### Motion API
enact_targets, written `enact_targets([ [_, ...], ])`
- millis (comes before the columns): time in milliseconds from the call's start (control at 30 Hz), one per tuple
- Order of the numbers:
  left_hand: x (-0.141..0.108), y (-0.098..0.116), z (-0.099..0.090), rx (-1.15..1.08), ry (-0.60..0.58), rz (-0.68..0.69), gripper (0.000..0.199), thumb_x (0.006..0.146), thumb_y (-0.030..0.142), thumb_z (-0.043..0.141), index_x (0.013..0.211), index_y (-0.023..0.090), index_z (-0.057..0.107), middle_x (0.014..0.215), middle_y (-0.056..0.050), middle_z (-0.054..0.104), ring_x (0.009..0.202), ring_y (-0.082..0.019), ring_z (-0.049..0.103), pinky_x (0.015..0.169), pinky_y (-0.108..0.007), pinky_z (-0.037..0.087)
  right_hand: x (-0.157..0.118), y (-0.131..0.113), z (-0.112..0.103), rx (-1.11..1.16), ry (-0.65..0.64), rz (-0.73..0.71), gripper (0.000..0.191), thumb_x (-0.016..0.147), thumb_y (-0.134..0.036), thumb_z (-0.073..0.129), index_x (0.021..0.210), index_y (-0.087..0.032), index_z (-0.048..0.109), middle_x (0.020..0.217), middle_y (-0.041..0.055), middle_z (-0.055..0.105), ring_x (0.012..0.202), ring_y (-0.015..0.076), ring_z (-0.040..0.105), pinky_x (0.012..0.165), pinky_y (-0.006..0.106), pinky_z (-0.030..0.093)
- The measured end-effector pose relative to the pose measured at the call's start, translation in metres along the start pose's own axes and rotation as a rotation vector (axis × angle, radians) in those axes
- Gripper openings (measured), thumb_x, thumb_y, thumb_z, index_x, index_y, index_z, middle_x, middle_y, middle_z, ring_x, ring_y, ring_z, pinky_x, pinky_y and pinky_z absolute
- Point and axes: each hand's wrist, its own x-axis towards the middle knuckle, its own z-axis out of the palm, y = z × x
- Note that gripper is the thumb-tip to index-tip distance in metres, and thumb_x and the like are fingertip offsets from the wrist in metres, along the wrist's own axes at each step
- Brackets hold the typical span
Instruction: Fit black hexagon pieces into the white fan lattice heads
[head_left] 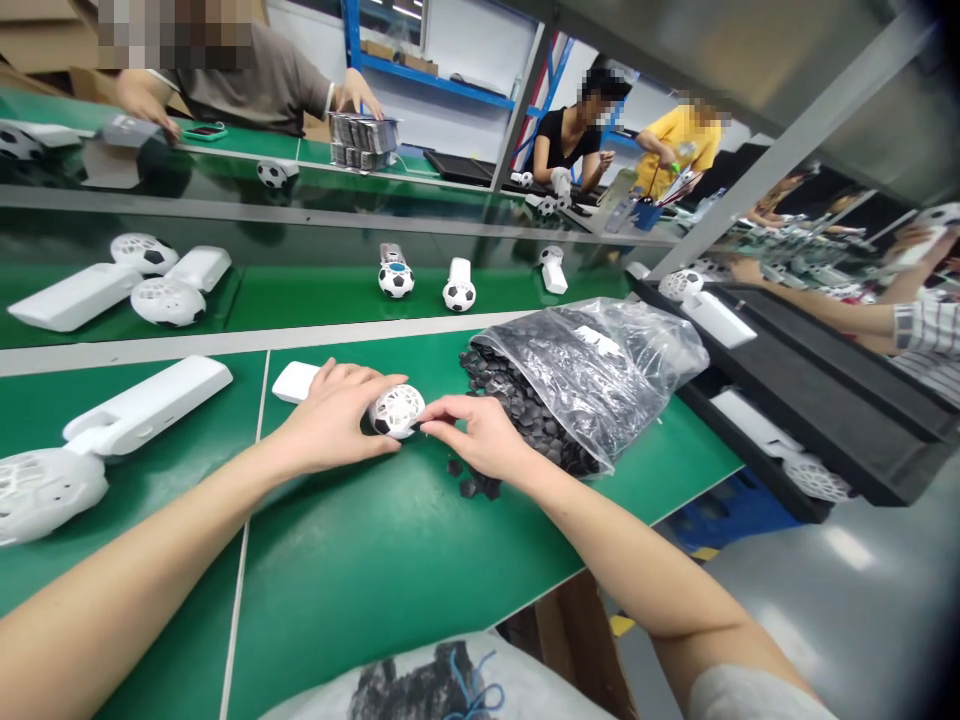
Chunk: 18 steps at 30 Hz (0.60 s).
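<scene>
Clear plastic makes the bag (pixel 630 350) I take as my landmark, its mouth spilling black pieces (pixel 525 410) onto the green bench (pixel 337 560). Left of the bag, I see the left hand (pixel 334 415) clamped around a football-patterned ball (pixel 398 408), steadying it just above the bench — a white handle (pixel 295 382) shows behind that hand. Between ball and bag, the right hand (pixel 480 435) has thumb and forefinger pinched on a dark piece (pixel 417 426) at the ball's edge; it is probably one of the black ones, though too small for me to be sure. Well left of the bag lies a larger white unit (pixel 150 405); beyond the bag are more football units (pixel 459 288), and to its right, a black tray (pixel 817 390).
</scene>
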Motion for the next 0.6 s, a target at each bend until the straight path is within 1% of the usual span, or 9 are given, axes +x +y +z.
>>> enact_targets([
  [67, 0.0, 0.004, 0.0, -0.011, 0.027, -0.039, 0.072, 0.065, 0.063, 0.056, 0.125, 0.024, 0.047, 0.113, -0.009, 0.056, 0.11, -0.031, 0.043, 0.1, -0.053, 0.022, 0.001, 0.002, 0.003, -0.023, 0.001, 0.001, 0.008, 0.079, -0.019, 0.059, 0.082, -0.019, 0.067, 0.081, -0.0006, 0.068, 0.076, 0.0116, 0.061, 0.073, 0.023, 0.045],
  [133, 0.001, 0.008, 0.0, -0.013, 0.056, -0.067, 0.071, 0.064, 0.066, 0.054, 0.121, 0.023, 0.051, 0.111, -0.009, 0.058, 0.109, -0.031, 0.044, 0.101, -0.055, 0.019, 0.002, 0.004, 0.006, -0.041, 0.022, -0.007, 0.004, 0.077, -0.018, 0.062, 0.077, -0.018, 0.066, 0.077, -0.0005, 0.066, 0.074, 0.0114, 0.06, 0.072, 0.023, 0.044],
  [233, 0.001, 0.013, 0.002, -0.017, 0.077, -0.086, 0.066, 0.066, 0.064, 0.055, 0.117, 0.022, 0.054, 0.11, -0.009, 0.06, 0.109, -0.031, 0.045, 0.102, -0.055, 0.018, 0.005, 0.007, 0.008, -0.04, 0.041, 0.001, 0.002, 0.076, -0.018, 0.064, 0.074, -0.018, 0.065, 0.075, -0.0009, 0.064, 0.071, 0.0107, 0.059, 0.07, 0.023, 0.044],
  [333, 0.002, 0.015, 0.005, -0.024, 0.096, -0.107, 0.061, 0.067, 0.06, 0.056, 0.114, 0.022, 0.056, 0.108, -0.008, 0.061, 0.107, -0.03, 0.047, 0.103, -0.054, 0.017, 0.008, 0.01, 0.01, -0.021, 0.051, 0.053, 0.006, 0.074, -0.021, 0.065, 0.071, -0.017, 0.062, 0.073, -0.0014, 0.063, 0.071, 0.0111, 0.057, 0.068, 0.023, 0.044],
  [433, 0.004, 0.016, 0.007, -0.028, 0.128, -0.123, 0.055, 0.067, 0.056, 0.056, 0.111, 0.022, 0.058, 0.104, -0.007, 0.063, 0.104, -0.029, 0.049, 0.103, -0.051, 0.021, 0.01, 0.012, 0.013, 0.049, 0.044, 0.123, 0.01, 0.073, -0.023, 0.065, 0.071, -0.017, 0.058, 0.071, -0.0023, 0.06, 0.066, 0.0102, 0.055, 0.063, 0.022, 0.044],
  [500, 0.005, 0.013, 0.007, -0.036, 0.13, -0.108, 0.055, 0.068, 0.054, 0.056, 0.111, 0.02, 0.058, 0.102, -0.008, 0.063, 0.102, -0.029, 0.05, 0.101, -0.049, 0.025, 0.011, 0.014, 0.013, 0.097, 0.009, 0.151, 0.011, 0.074, -0.025, 0.064, 0.073, -0.017, 0.057, 0.069, -0.003, 0.059, 0.062, 0.0092, 0.053, 0.06, 0.021, 0.043],
  [533, 0.005, 0.011, 0.005, -0.05, 0.114, -0.08, 0.055, 0.067, 0.054, 0.057, 0.111, 0.02, 0.057, 0.103, -0.008, 0.063, 0.103, -0.029, 0.05, 0.102, -0.049, 0.024, 0.011, 0.016, 0.01, 0.105, -0.012, 0.156, 0.012, 0.075, -0.027, 0.064, 0.073, -0.016, 0.057, 0.068, -0.0032, 0.058, 0.061, 0.009, 0.053, 0.058, 0.02, 0.042],
  [600, 0.005, 0.007, 0.003, -0.096, 0.045, 0.009, 0.058, 0.066, 0.054, 0.059, 0.114, 0.021, 0.055, 0.11, -0.008, 0.06, 0.108, -0.029, 0.048, 0.104, -0.05, 0.021, 0.013, 0.021, -0.001, 0.034, -0.017, 0.151, 0.013, 0.077, -0.028, 0.062, 0.074, -0.017, 0.058, 0.069, -0.0026, 0.06, 0.062, 0.0093, 0.053, 0.059, 0.021, 0.042],
])
